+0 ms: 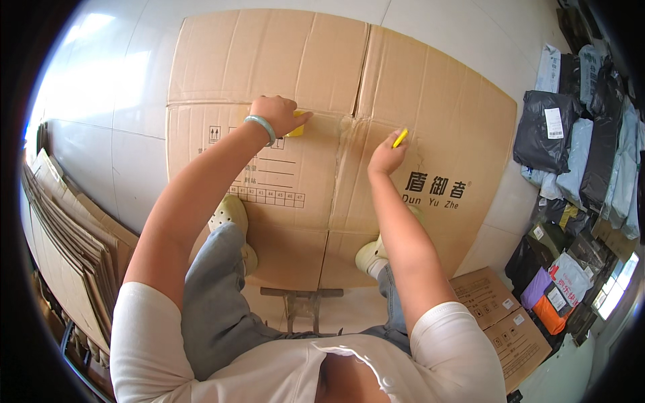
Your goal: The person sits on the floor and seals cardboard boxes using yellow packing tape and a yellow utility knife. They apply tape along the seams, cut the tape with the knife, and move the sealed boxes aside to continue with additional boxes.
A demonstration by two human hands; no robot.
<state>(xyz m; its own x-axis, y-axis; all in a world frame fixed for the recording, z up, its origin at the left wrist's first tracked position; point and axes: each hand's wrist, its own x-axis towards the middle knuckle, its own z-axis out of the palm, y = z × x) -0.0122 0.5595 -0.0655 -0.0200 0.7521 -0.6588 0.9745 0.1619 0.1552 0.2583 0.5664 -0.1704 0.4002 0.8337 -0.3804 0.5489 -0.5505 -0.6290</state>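
A large flattened cardboard box [437, 101] lies spread on the floor, with creases between its panels and dark print on its near side. My left hand [272, 113], with a pale green bangle at its wrist, is closed on a flat yellow object [295, 127] against the cardboard, left of the middle crease. The fingers hide part of this object, so its kind does not show. Right of that crease, my right hand [388, 156] is closed around a slim yellow stick-shaped tool [400, 138] that points up and away. Its tip is too small to make out.
My pale clogs [230, 213] stand on the near part of the cardboard, in front of a stool [302, 305]. Folded cardboard sheets [74, 248] lean at the left. Packed plastic mailing bags [547, 131] pile up at the right, near two cartons [514, 346].
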